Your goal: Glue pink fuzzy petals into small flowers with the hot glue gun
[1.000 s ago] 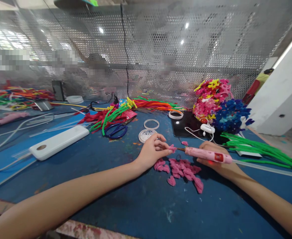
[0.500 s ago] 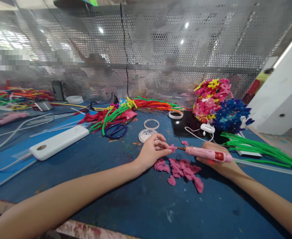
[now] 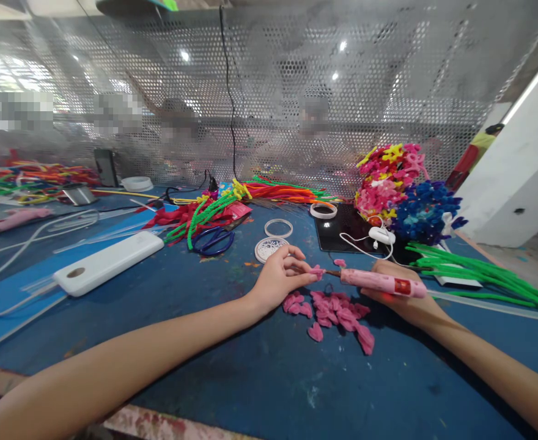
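Pinching a pink petal [image 3: 317, 272] in left fingers [image 3: 296, 276], right hand [image 3: 395, 296] gripping glue pen [image 3: 381, 283]; keeping nozzle steady just beside fingertips.

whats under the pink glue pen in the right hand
The right hand cradles the glue pen from below, over the blue table. The pink petals lie just left of the hand. The table under the hand and palm is covered.

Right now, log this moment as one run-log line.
left hand: pinching small pink fuzzy petal | right hand: gripping pink pen-shaped glue gun, tip at petal | loose pink petal pile on blue table
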The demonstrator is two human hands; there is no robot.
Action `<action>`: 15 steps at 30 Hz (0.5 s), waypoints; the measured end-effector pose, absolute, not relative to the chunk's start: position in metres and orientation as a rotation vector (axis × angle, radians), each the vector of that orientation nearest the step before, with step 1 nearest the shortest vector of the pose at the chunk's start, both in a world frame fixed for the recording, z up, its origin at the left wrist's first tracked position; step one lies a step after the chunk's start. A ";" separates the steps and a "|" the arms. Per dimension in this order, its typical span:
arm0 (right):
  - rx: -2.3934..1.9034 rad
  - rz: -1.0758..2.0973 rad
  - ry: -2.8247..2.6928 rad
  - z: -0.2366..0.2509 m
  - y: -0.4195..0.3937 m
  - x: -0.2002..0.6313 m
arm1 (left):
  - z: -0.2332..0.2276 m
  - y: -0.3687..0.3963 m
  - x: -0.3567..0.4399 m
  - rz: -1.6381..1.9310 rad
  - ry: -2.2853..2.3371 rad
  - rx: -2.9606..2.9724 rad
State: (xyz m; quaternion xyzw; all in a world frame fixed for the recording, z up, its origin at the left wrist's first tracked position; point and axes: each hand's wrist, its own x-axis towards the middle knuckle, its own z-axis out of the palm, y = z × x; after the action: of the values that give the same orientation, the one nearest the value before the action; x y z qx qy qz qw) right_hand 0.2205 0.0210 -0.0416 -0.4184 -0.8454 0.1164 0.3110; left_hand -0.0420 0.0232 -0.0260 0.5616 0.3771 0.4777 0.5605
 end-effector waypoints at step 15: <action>-1.175 0.245 -2.197 -0.047 0.021 0.221 | -0.025 0.023 -0.041 1.124 0.883 1.294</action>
State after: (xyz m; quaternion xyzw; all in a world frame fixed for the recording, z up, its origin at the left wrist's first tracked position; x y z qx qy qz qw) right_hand 0.2212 0.0213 -0.0467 -0.4458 -0.8333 0.0930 0.3136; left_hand -0.0408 0.0231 -0.0245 0.5512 0.3764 0.4790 0.5702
